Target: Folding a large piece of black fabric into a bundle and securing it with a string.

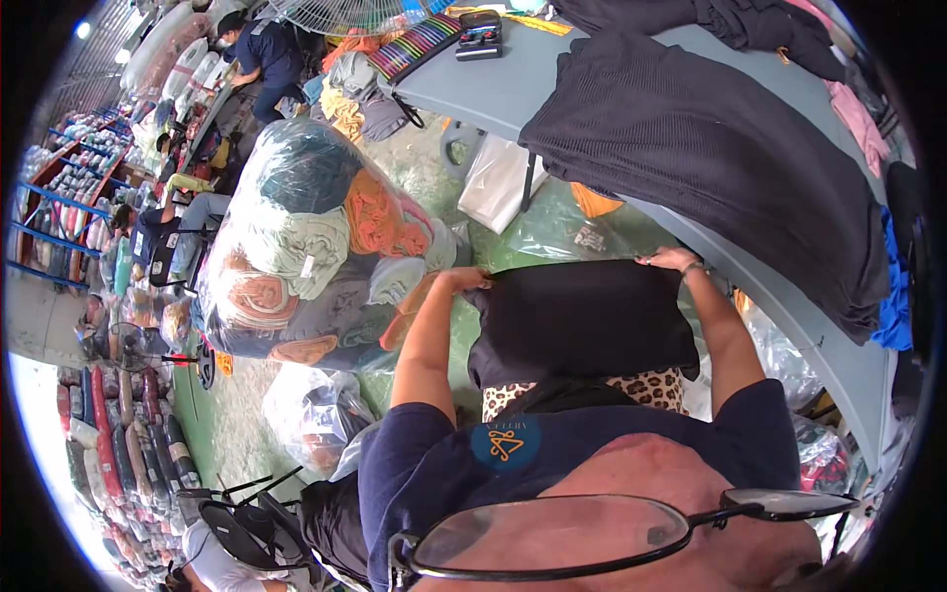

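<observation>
A black cloth [582,316] is stretched flat in front of my body, over a leopard-print fabric [651,386] that shows below it. My left hand [468,280] grips the cloth at its far left corner, fingers closed. At the far right corner, my right hand [673,259] pinches the same cloth between thumb and fingers. Whether the black piece is a garment or plain fabric I cannot tell. Just right of it, a dark ribbed cloth [710,158] lies spread over a grey table [513,94] and hangs past its edge.
A big clear bag of rolled fabrics [316,247] stands to my left, a smaller plastic bag [314,414] nearer. On the table lie a colour swatch card [418,47] and a black case [479,37]. Other people [264,61] work at far left near shelves [69,197].
</observation>
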### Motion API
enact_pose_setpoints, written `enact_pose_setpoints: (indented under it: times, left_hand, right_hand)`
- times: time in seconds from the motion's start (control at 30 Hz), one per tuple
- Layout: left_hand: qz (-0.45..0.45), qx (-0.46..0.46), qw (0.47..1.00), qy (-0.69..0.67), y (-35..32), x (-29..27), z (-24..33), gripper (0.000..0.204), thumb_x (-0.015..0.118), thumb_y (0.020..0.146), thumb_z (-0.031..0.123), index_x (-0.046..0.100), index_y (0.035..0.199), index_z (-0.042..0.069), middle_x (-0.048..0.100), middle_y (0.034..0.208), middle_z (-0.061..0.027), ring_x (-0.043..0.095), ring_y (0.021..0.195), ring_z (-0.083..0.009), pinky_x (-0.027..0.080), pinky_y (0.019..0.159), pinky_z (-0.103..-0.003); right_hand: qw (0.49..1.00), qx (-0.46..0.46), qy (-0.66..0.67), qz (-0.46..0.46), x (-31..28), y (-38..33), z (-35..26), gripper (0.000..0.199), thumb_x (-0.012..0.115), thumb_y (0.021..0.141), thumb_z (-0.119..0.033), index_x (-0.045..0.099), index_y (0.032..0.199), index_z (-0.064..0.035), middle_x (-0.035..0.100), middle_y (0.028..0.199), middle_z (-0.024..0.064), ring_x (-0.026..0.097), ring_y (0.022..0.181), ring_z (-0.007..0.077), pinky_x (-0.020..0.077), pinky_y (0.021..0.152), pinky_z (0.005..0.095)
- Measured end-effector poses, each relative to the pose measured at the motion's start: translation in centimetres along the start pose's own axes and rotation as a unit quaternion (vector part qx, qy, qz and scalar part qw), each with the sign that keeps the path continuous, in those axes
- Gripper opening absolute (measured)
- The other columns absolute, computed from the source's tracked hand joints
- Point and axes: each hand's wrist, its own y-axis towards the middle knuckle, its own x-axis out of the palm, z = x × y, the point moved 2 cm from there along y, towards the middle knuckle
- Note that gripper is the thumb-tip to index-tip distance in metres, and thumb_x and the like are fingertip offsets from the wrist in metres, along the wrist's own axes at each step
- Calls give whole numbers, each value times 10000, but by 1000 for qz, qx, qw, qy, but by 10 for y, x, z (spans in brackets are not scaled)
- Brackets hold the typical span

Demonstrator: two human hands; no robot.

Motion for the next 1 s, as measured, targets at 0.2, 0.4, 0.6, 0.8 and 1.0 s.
enact_pose_setpoints:
  times: [0.2, 0.4, 0.6, 0.8, 1.0]
  left_hand:
    - [-59, -212, 974, -52, -15, -81, 67, 381, 683, 596, 207, 595, 937, 62, 620, 798, -133, 588, 736, -271, 443, 672, -367]
    - [132, -288, 939, 132, -96, -134, 143, 247, 573, 635, 79, 604, 880, 89, 589, 830, -158, 572, 796, -313, 445, 679, -394]
    - [353, -312, 853, -225, -136, -184, 244, 383, 330, 713, -112, 482, 1036, 27, 582, 769, -152, 594, 480, -191, 434, 331, -278]
    - [504, -111, 688, -511, -165, -224, 290, 167, 268, 898, 145, 313, 1015, 36, 495, 969, -232, 610, 677, -312, 538, 506, -333]
    - [523, 41, 764, -376, -107, -342, 293, 264, 224, 809, -50, 301, 1062, -54, 486, 1013, -266, 587, 812, -368, 513, 725, -426]
  right_hand:
    - [970, -174, -16, 170, 4, -72, 41, 338, 661, 621, -207, 547, 870, -8, 565, 860, 146, 528, 850, 319, 413, 735, 370]
    - [937, -226, -34, 263, -22, -227, 6, 285, 635, 646, -82, 496, 889, -28, 554, 794, 169, 527, 794, 345, 409, 687, 407]
    - [949, -208, 99, 216, -51, -342, -18, 273, 596, 651, 9, 487, 902, -6, 550, 786, 161, 510, 736, 352, 414, 636, 338]
    - [886, -292, -98, 346, -103, -446, -28, 434, 472, 661, 119, 464, 1073, -15, 569, 812, 148, 576, 689, 192, 441, 550, 253]
    - [848, -115, 102, 507, -204, -492, 70, 494, 464, 684, 81, 448, 1162, -43, 499, 1124, 42, 513, 729, 116, 428, 623, 227]
